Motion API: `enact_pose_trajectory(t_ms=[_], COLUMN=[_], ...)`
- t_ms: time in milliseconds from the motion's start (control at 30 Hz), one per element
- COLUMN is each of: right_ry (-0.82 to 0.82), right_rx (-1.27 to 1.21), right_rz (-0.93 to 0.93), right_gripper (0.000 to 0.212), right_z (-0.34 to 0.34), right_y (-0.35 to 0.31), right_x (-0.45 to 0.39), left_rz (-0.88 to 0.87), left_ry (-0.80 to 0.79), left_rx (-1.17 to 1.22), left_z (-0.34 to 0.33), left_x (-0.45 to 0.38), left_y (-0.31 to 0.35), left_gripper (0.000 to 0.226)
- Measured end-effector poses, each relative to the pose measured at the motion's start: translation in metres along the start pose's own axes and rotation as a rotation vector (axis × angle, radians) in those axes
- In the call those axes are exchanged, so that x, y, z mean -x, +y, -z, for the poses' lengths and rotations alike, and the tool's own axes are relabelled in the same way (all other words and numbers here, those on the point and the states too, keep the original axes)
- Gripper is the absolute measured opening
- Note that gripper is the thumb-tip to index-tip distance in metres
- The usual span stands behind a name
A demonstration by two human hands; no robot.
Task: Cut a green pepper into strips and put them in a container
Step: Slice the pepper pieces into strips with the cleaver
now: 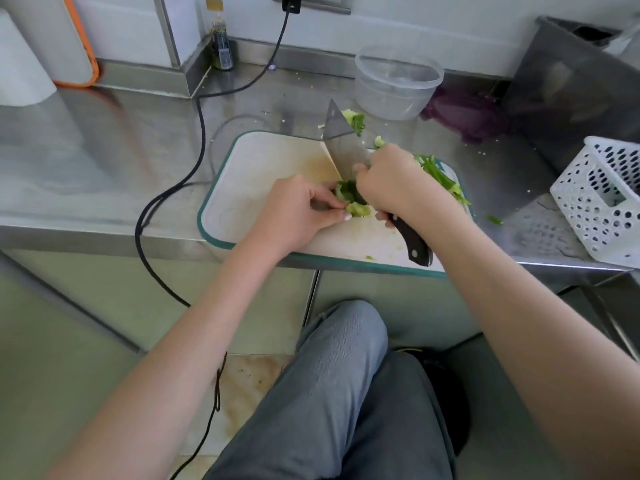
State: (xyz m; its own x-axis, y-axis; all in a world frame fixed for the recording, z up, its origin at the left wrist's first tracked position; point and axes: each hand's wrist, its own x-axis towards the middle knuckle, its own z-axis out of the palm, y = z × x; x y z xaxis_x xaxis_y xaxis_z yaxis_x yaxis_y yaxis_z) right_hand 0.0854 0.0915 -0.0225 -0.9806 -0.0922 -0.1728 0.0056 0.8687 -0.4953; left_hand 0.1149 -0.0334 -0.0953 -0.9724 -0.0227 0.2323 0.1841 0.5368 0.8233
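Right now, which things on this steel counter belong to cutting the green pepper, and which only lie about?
For the job:
green pepper piece, held by left hand
steel cleaver with dark handle, gripped by right hand
white cutting board with teal rim
cut green strips
clear plastic bowl

Lying about:
white perforated basket
black cable
small dark bottle
purple cloth
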Motion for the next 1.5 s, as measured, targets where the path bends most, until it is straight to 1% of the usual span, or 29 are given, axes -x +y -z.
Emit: enact_pose_trajectory(t_ms=[67,167,300,367,500,600,700,833,967,1100,1300,1500], right_ry=[0.037,0.002,-0.013,-0.007,-0.004,-0.001,0.053,0.040,0.063,0.050,-0.009,-0.006], right_rx=[0.016,0.000,0.012,-0.032,-0.037,0.000,0.061,-0.021,-0.127,-0.086,-0.111,-0.072], right_rz=[0.036,-0.014,-0.035,-0.048,-0.029,-0.036,-0.025,-0.041,0.026,0.080,0.047,0.031], right_gripper=[0.022,0.024,0.033,0.031,0.026,0.026,0.027,0.033,0.037,0.040,0.036,0.034], right_z=[0.000,0.000,0.005,0.006,0.003,0.006,0.016,0.030,0.040,0.048,0.035,0.030], right_y=[0.004,0.020,0.035,0.034,0.019,0.018,0.032,0.044,0.035,0.024,0.019,0.018], right_x=[0.004,0.021,0.022,0.011,-0.004,-0.007,-0.005,0.002,0.008,0.013,0.017,0.019], left_rz=[-0.012,-0.004,0.027,0.037,0.021,0.007,0.017,0.011,0.021,0.003,-0.048,-0.059], left_ry=[0.014,0.031,0.006,0.004,0.023,0.036,0.041,0.030,0.055,0.073,0.089,0.109], left_rx=[-0.014,-0.014,0.040,0.040,-0.007,-0.031,-0.018,-0.010,0.018,0.042,-0.056,-0.085], left_z=[0.000,0.000,0.000,0.000,0.000,-0.001,-0.001,-0.001,0.001,0.000,-0.006,-0.006], left_x=[0.002,0.003,0.002,0.002,0.005,0.006,0.006,0.007,0.006,0.007,0.010,0.011], left_y=[0.000,-0.001,0.000,0.000,0.001,0.001,0.001,0.001,0.000,0.003,0.005,0.006], left_gripper=[0.019,0.018,0.019,0.020,0.019,0.019,0.020,0.019,0.016,0.011,0.011,0.010])
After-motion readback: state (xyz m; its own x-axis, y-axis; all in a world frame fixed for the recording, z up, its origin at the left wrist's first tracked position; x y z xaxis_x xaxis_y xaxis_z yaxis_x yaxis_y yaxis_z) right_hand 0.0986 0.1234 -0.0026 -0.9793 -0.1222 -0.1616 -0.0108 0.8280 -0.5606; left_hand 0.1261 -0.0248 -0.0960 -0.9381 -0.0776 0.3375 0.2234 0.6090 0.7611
